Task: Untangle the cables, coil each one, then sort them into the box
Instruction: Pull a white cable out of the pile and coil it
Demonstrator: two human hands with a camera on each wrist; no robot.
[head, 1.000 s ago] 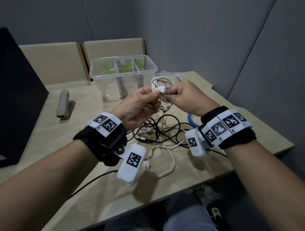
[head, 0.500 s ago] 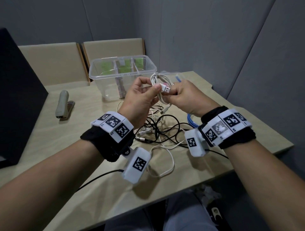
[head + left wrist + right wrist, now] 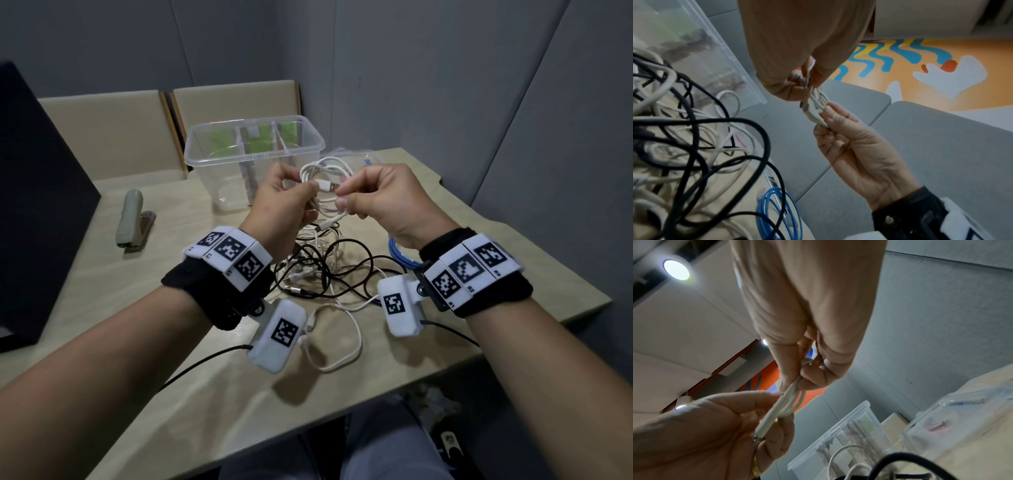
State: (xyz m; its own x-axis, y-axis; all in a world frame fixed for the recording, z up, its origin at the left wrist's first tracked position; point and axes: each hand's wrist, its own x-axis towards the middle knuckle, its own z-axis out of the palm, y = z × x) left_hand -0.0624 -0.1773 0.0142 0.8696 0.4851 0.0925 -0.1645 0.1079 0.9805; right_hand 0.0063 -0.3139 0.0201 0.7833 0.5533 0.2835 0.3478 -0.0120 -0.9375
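Note:
I hold a white USB cable (image 3: 325, 170), wound into a small coil, in the air in front of the clear box (image 3: 205, 161). My left hand (image 3: 310, 190) pinches the cable's plug end (image 3: 327, 186). My right hand (image 3: 342, 197) pinches the coil's bundled strands. In the left wrist view the left hand (image 3: 805, 81) meets the right hand (image 3: 824, 116) at the coil (image 3: 818, 100). The right wrist view shows the right hand (image 3: 795, 382) on the strands and the left hand (image 3: 764, 412) round the plug (image 3: 768, 420). Below lies a tangle of black and white cables (image 3: 322, 270).
The box has dividers and green labels inside. A coiled blue cable (image 3: 399, 251) lies under my right wrist. A loose white cable loop (image 3: 342, 346) rests near the table's front edge. A stapler (image 3: 132, 219) sits to the left, beside a black monitor (image 3: 37, 205).
My left hand has risen and turned, its knuckles now facing me, and has taken the plug end. The coil and my right hand have stayed almost in place.

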